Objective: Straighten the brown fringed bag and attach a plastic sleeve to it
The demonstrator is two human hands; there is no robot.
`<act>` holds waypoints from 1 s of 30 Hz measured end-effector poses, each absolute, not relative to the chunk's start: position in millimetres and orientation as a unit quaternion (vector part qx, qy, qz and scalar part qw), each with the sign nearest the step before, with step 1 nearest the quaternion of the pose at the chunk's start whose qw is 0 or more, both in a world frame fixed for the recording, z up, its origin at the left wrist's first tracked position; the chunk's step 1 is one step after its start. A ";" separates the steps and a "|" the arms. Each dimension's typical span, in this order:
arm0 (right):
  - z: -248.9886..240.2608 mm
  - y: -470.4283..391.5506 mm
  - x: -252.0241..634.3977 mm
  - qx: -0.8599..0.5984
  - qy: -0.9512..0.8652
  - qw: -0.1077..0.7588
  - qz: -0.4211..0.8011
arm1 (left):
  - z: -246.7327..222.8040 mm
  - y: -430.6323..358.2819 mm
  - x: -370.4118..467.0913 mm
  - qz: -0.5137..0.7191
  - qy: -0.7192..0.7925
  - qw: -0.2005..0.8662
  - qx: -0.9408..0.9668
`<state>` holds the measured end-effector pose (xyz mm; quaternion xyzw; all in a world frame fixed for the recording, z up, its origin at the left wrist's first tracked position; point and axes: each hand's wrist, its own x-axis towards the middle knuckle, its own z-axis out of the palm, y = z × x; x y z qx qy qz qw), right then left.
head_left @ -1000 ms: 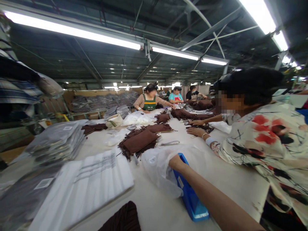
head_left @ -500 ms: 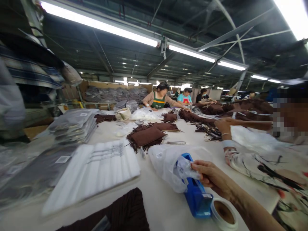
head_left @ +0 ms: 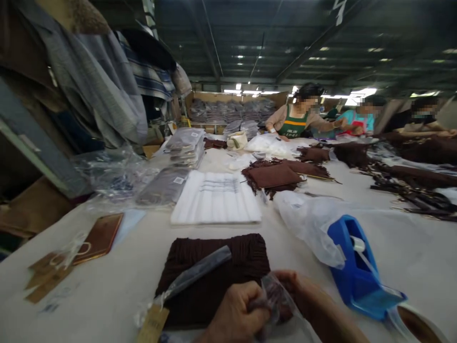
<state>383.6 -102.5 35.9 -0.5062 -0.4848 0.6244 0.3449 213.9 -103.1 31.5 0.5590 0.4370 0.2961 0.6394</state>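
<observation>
Pinched between my left hand (head_left: 240,308) and my right hand (head_left: 298,288) is a small clear plastic bag (head_left: 273,295). Both hands are closed on it at the front edge of the view, and some of my right fingers are hidden behind it. Just beyond them a dark brown pleated fabric pouch (head_left: 214,286) lies flat on the table. Across the pouch rests a narrow plastic-wrapped strip (head_left: 203,269), with a kraft paper tag (head_left: 153,324) at its lower left end. A blue tape dispenser (head_left: 357,276) stands to the right of my right hand.
A roll of brown tape (head_left: 416,324) sits by the dispenser, with white plastic bags (head_left: 307,219) behind it. White foam sheets (head_left: 217,197), bagged grey goods (head_left: 185,145) and brown fringed pouches (head_left: 278,176) lie farther back. At left are a phone (head_left: 100,236) and tags. Co-workers (head_left: 298,119) work across the table.
My view has swung left and down. My right hand has moved from beside the tape dispenser to the brown pouch, bringing the clear bag. My left hand has come into view, gripping the bag too.
</observation>
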 end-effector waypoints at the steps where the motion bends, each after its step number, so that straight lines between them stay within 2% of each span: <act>1: 33.7 -101.1 378.3 -0.506 -0.513 0.329 0.610 | 31.1 -103.4 207.4 0.280 0.457 0.624 0.568; 6: 24.1 -98.1 357.0 -0.534 -0.620 0.275 0.505 | 27.0 -101.7 177.7 0.274 0.519 0.588 0.557; 11: 8.0 -101.6 342.9 -0.540 -0.518 0.328 0.577 | 18.6 -105.0 150.7 0.245 0.567 0.626 0.475; 14: 1.3 -102.5 330.4 -0.556 -0.518 0.376 0.530 | 19.9 -104.5 143.3 0.237 0.592 0.606 0.477; 17: -0.6 -100.3 319.8 -0.571 -0.508 0.385 0.518 | 28.9 -102.9 135.7 0.191 0.624 0.570 0.499; 20: 0.1 -96.6 317.2 -0.583 -0.490 0.389 0.518 | 34.5 -102.0 121.6 0.199 0.649 0.414 0.606; 23: 0.4 -92.8 321.1 -0.594 -0.503 0.393 0.489 | 23.8 -99.4 107.6 0.232 0.615 0.136 0.741; 25: 0.1 -90.4 324.2 -0.597 -0.527 0.383 0.467 | 9.0 -95.8 102.4 0.186 0.577 -0.012 0.795; 28: 1.2 -87.6 325.4 -0.610 -0.547 0.377 0.432 | -10.7 -89.9 98.3 0.134 0.545 -0.120 0.819; 30: 3.2 -85.5 323.0 -0.618 -0.550 0.378 0.414 | -14.3 -87.9 94.2 0.195 0.544 -0.143 0.804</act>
